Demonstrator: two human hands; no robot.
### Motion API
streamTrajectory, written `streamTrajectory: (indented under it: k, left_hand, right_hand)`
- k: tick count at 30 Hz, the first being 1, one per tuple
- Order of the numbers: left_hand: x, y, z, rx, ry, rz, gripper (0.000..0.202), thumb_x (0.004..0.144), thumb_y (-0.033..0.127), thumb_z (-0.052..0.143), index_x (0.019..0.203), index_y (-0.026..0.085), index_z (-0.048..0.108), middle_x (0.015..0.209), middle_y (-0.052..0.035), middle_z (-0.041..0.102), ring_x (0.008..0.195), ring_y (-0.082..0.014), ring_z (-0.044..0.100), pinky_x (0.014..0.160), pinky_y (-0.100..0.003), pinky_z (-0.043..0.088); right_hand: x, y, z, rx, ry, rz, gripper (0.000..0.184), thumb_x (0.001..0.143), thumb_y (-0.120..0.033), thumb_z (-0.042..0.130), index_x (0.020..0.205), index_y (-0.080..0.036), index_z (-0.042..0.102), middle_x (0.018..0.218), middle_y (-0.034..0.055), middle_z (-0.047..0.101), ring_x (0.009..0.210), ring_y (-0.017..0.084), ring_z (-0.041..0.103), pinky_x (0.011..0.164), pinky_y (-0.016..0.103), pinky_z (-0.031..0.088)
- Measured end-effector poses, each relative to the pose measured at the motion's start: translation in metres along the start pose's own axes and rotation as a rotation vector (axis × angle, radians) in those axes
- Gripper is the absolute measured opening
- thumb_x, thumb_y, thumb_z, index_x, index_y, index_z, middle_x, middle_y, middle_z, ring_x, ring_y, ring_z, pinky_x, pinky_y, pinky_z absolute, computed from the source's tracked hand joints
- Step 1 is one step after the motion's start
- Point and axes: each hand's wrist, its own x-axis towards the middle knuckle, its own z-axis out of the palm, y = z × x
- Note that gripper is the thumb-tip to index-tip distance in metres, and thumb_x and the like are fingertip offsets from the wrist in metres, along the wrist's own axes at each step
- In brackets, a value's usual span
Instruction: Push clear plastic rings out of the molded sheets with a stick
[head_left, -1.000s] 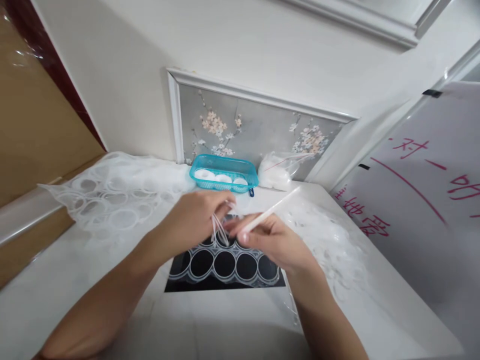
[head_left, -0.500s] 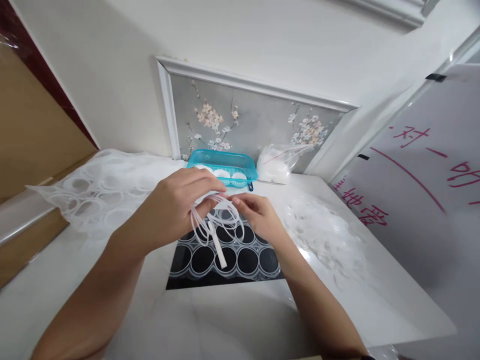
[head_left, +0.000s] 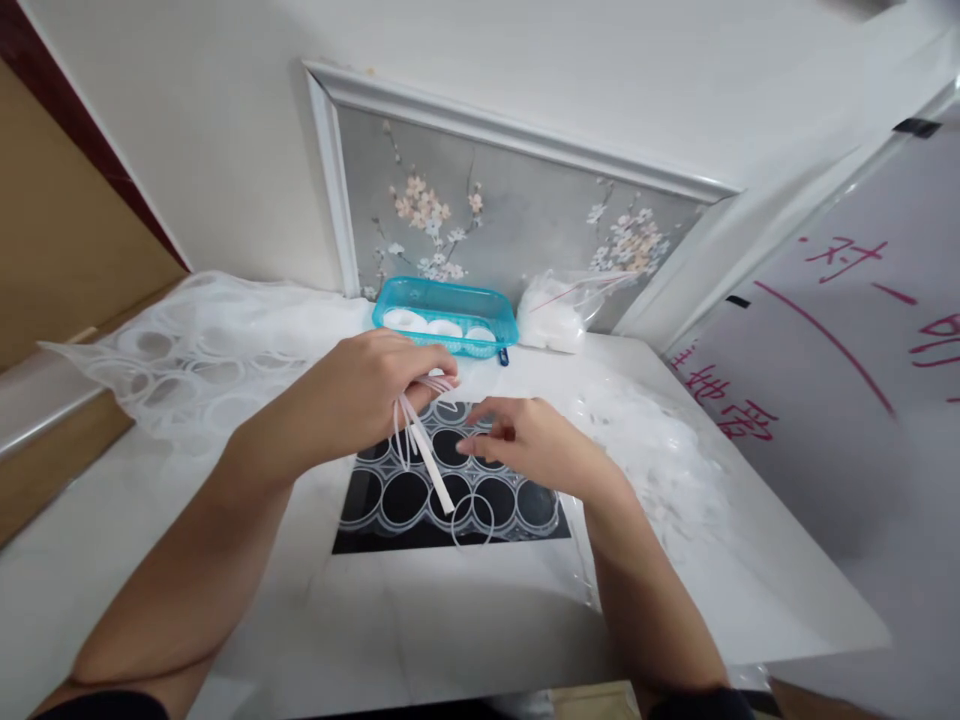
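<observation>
My left hand (head_left: 375, 395) is closed around a bunch of thin white rings (head_left: 405, 425). A flat white stick (head_left: 435, 478) slants down from the same hand. Just to the right, my right hand (head_left: 525, 440) has its thumb and fingers apart with nothing between them. Below both hands lies a black sheet (head_left: 450, 542) topped by a clear plastic tray with rows of round cells (head_left: 405, 497). One loose thin ring (head_left: 472, 545) shows over the front row of cells; I cannot tell whether it rests there.
A blue plastic basket (head_left: 444, 290) holding white round pieces stands by the wall, next to a clear bag (head_left: 551, 315) of white material. Clear plastic sheeting with round shapes (head_left: 217, 350) spreads at left. More translucent pieces (head_left: 645, 450) lie at right, beside a whiteboard (head_left: 840, 420).
My right hand has parted from the bunch, moved right and opened. A single ring now shows over the front cells. The bunch in my left hand looks narrower, its loops hanging down.
</observation>
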Motion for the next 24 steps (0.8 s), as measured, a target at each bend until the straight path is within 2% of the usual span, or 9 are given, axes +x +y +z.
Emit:
streamTrajectory:
  k: [4,6,8,11,14,16,19,21,24]
  left_hand:
    - [-0.001,0.0,0.001,-0.008,-0.02,0.011,0.026,0.097,0.034,0.043,0.096,0.023,0.066,0.084,-0.0013,0.071,0.078,-0.0167,0.064,0.077,-0.03,0.044]
    - [-0.002,0.001,0.0,0.003,-0.023,0.025,0.025,0.097,0.033,0.044,0.095,0.023,0.066,0.083,-0.0016,0.071,0.077,-0.0171,0.064,0.077,-0.03,0.044]
    - [-0.003,0.0,0.0,0.012,-0.022,0.032,0.025,0.098,0.033,0.044,0.096,0.022,0.066,0.083,-0.0017,0.071,0.078,-0.0175,0.064,0.077,-0.03,0.044]
    - [-0.004,-0.001,-0.002,0.009,0.002,0.042,0.024,0.098,0.031,0.043,0.098,0.022,0.066,0.084,-0.0015,0.071,0.079,-0.0175,0.064,0.079,-0.03,0.044]
    - [-0.005,-0.001,-0.003,-0.001,0.067,0.091,0.023,0.098,0.032,0.045,0.096,0.021,0.065,0.084,-0.0016,0.072,0.077,-0.0173,0.065,0.077,-0.031,0.044]
    - [-0.005,0.001,-0.005,-0.017,0.088,0.114,0.023,0.099,0.033,0.047,0.096,0.02,0.065,0.084,-0.0019,0.072,0.076,-0.0171,0.065,0.076,-0.031,0.044]
    - [-0.006,0.005,-0.008,-0.045,0.086,0.106,0.023,0.099,0.036,0.047,0.097,0.021,0.065,0.086,-0.0016,0.072,0.077,-0.017,0.065,0.078,-0.031,0.044]
    - [-0.006,0.008,-0.009,-0.058,0.095,0.11,0.024,0.099,0.037,0.047,0.098,0.021,0.065,0.088,-0.0019,0.071,0.08,-0.0173,0.065,0.079,-0.03,0.045]
    - [-0.005,0.011,-0.01,-0.073,0.091,0.148,0.022,0.098,0.037,0.049,0.101,0.021,0.064,0.094,-0.0036,0.07,0.086,-0.0187,0.065,0.081,-0.03,0.046]
  right_hand:
    - [0.012,0.017,0.017,-0.383,-0.246,0.069,0.029,0.059,-0.027,0.086,0.085,-0.021,0.073,0.071,0.0035,0.07,0.062,0.019,0.061,0.054,0.028,0.034]
    - [0.021,0.021,0.031,-0.455,-0.397,0.068,0.02,0.056,-0.018,0.085,0.07,-0.019,0.072,0.068,0.0041,0.069,0.061,0.018,0.06,0.052,0.028,0.033]
    - [0.029,0.021,0.043,-0.462,-0.485,0.058,0.015,0.059,-0.011,0.081,0.059,-0.018,0.068,0.062,0.0033,0.067,0.059,0.017,0.059,0.051,0.027,0.034]
    - [0.032,0.021,0.049,-0.427,-0.514,0.036,0.018,0.062,-0.006,0.074,0.053,-0.018,0.065,0.056,0.0019,0.063,0.055,0.015,0.056,0.051,0.026,0.036]
    - [0.029,0.02,0.04,-0.384,-0.491,-0.002,0.015,0.065,-0.007,0.067,0.056,-0.019,0.065,0.06,0.0014,0.064,0.057,0.014,0.056,0.054,0.026,0.038]
    - [0.026,0.019,0.028,-0.216,-0.411,-0.079,0.011,0.068,-0.01,0.063,0.063,-0.019,0.067,0.066,0.0003,0.066,0.062,0.013,0.058,0.059,0.026,0.041]
    - [0.018,0.013,0.007,0.225,-0.241,-0.181,0.006,0.072,-0.014,0.062,0.072,-0.019,0.065,0.071,-0.0018,0.066,0.066,0.011,0.059,0.067,0.026,0.045]
    - [0.011,0.006,-0.002,0.507,-0.167,-0.175,0.003,0.073,-0.019,0.065,0.073,-0.02,0.063,0.068,-0.0034,0.064,0.064,0.01,0.058,0.065,0.026,0.046]
    - [0.003,-0.006,-0.006,0.855,-0.051,-0.143,0.011,0.072,-0.024,0.07,0.072,-0.021,0.059,0.065,-0.0047,0.064,0.063,0.01,0.061,0.066,0.026,0.048]
